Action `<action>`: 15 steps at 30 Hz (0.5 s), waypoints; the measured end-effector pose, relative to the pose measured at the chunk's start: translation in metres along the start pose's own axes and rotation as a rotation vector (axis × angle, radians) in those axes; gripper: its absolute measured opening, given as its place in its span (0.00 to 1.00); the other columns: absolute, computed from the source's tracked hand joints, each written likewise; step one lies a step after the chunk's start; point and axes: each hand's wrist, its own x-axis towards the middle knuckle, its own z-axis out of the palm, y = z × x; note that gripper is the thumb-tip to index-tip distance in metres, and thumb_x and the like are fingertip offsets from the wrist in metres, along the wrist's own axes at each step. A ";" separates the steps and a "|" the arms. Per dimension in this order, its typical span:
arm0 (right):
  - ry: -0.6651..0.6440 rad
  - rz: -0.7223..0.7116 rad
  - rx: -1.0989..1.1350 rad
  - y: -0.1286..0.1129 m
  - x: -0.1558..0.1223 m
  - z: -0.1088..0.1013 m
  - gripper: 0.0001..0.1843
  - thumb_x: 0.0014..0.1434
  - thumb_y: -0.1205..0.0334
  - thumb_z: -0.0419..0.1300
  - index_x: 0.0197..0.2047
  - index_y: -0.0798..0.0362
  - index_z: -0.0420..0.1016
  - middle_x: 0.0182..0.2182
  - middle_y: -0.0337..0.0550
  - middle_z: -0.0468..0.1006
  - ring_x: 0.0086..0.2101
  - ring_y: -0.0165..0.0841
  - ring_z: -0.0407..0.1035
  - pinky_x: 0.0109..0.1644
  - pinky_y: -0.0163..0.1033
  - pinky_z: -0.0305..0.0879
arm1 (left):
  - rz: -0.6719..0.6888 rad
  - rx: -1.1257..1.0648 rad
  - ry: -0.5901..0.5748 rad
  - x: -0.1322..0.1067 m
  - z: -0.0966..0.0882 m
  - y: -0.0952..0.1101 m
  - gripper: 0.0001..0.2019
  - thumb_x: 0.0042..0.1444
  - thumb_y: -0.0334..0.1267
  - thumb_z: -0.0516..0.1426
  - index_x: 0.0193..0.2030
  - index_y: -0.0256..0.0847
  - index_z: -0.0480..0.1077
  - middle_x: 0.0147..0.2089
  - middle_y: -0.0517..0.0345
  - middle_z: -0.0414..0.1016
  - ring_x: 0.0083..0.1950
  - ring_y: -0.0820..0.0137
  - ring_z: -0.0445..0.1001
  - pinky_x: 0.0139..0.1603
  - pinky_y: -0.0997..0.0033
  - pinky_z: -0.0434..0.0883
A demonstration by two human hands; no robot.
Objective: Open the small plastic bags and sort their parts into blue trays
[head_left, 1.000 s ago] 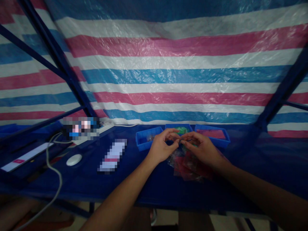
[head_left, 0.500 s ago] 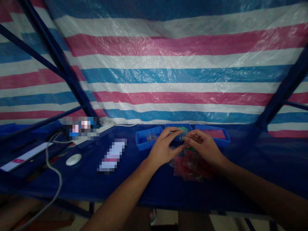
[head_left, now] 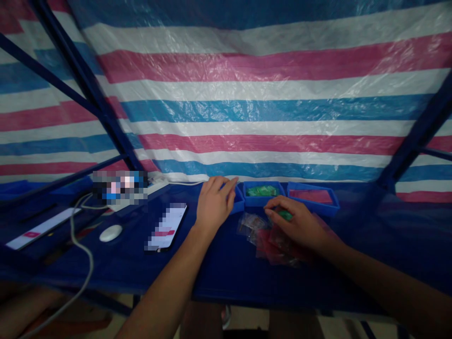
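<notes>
Head view: left hand (head_left: 213,200), fingers apart, at the left tray (head_left: 240,199); right hand (head_left: 294,219) curls over red bags (head_left: 264,241), can't tell if pinching. Middle tray (head_left: 264,202) holds green packets (head_left: 262,190), right tray (head_left: 319,207) red sheets (head_left: 312,196); phone (head_left: 167,230) text blurred.

dim | glare on striped sheet (head_left: 247,89) | tabletop (head_left: 229,273) darker | soft blur

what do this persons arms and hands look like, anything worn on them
The left hand and the right hand are both ungloved, with no ring or marking that shows. The forearms are bare, with no sleeve, watch or bracelet visible on either.
</notes>
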 end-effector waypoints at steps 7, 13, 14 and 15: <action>-0.216 -0.185 -0.193 0.007 -0.005 0.007 0.10 0.69 0.56 0.62 0.50 0.44 0.84 0.56 0.47 0.81 0.59 0.45 0.73 0.66 0.56 0.69 | -0.168 0.047 -0.120 -0.003 0.005 -0.028 0.09 0.64 0.39 0.59 0.39 0.41 0.82 0.45 0.47 0.81 0.51 0.53 0.74 0.57 0.48 0.71; -0.310 -0.199 -0.211 0.009 -0.006 0.007 0.15 0.73 0.56 0.58 0.58 0.43 0.81 0.55 0.46 0.83 0.59 0.44 0.73 0.67 0.55 0.68 | -0.107 -0.041 -0.077 0.000 0.006 -0.015 0.16 0.71 0.44 0.55 0.37 0.41 0.81 0.43 0.48 0.81 0.49 0.58 0.75 0.58 0.53 0.71; -0.334 -0.203 -0.212 0.006 -0.007 0.006 0.18 0.73 0.55 0.57 0.61 0.44 0.79 0.58 0.46 0.81 0.60 0.44 0.72 0.68 0.55 0.67 | -0.083 -0.066 -0.069 0.001 0.006 -0.012 0.16 0.71 0.43 0.54 0.39 0.40 0.80 0.43 0.49 0.81 0.50 0.58 0.74 0.58 0.53 0.71; -0.368 -0.207 -0.223 0.003 -0.007 0.005 0.21 0.74 0.54 0.57 0.66 0.43 0.75 0.62 0.47 0.78 0.63 0.45 0.69 0.70 0.56 0.65 | -0.055 -0.094 -0.062 0.001 0.007 -0.008 0.15 0.72 0.43 0.54 0.40 0.40 0.80 0.43 0.50 0.81 0.50 0.59 0.74 0.58 0.54 0.70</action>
